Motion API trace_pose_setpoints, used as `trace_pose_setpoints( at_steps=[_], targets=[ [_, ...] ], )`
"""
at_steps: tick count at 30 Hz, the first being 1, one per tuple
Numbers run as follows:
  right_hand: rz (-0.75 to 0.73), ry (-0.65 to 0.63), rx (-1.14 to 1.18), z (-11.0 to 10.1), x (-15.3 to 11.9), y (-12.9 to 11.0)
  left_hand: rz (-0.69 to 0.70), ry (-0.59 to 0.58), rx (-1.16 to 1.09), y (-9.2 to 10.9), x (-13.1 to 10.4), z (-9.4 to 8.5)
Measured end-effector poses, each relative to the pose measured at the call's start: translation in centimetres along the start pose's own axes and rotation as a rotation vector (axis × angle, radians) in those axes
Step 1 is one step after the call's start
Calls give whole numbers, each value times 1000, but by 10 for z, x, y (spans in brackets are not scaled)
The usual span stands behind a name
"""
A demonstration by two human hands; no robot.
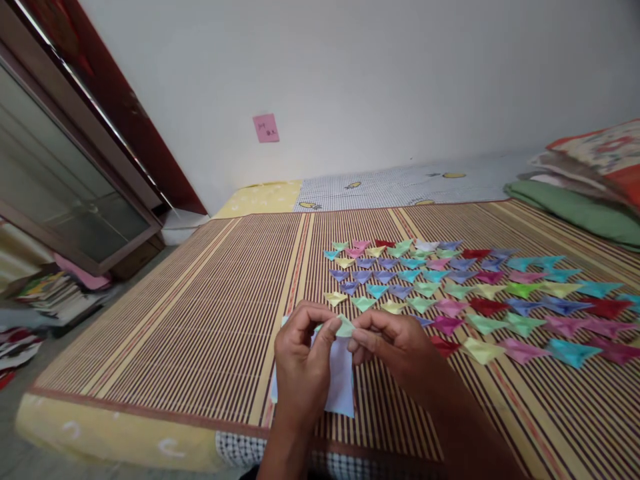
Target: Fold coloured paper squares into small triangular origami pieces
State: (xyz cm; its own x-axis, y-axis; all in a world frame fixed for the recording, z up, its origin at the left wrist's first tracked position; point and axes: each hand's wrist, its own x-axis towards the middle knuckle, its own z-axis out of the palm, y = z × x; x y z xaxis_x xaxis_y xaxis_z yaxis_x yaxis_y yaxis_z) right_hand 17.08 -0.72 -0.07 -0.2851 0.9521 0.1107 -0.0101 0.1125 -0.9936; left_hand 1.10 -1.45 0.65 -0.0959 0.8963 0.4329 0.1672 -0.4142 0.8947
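Note:
Between my two hands is a small piece of pale green folded paper. My left hand pinches its left side between thumb and fingers, and my right hand grips its right corner with the fingertips. Beneath them lies a stack of light lavender paper sheets, partly hidden by my left hand. Just beyond my hands, rows of small folded paper shapes in many colours spread to the right, among them a yellow one and a blue one.
A striped bamboo mat covers the bed. Folded bedding and a green cloth are piled at the far right. On the white wall a pink note is stuck. Stacked books stand on the left by a glass-paned door.

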Motion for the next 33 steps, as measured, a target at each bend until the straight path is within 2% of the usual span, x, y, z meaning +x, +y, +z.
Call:
trace_pose_setpoints(
  at_steps=[4, 9, 16, 20, 26, 33],
  targets=[
    [-21, 41, -60, 2, 1, 0, 12, -63, 50, 3, 1, 1],
    [-50, 61, -199, 10, 1, -3, -68, -113, 14, 4, 1, 1],
    [-94, 62, -285, 11, 0, -4, -81, -95, -34, 1, 2, -3],
    [-94, 9, -220, 6, 2, 1, -124, -74, -67, -1, 4, -4],
    [-88, 144, 26, 5, 3, 8, -411, -54, -291, -3, 5, 2],
    [-99, 139, 104, 5, 4, 7, -361, -60, -375, 3, 0, 6]
  ],
)
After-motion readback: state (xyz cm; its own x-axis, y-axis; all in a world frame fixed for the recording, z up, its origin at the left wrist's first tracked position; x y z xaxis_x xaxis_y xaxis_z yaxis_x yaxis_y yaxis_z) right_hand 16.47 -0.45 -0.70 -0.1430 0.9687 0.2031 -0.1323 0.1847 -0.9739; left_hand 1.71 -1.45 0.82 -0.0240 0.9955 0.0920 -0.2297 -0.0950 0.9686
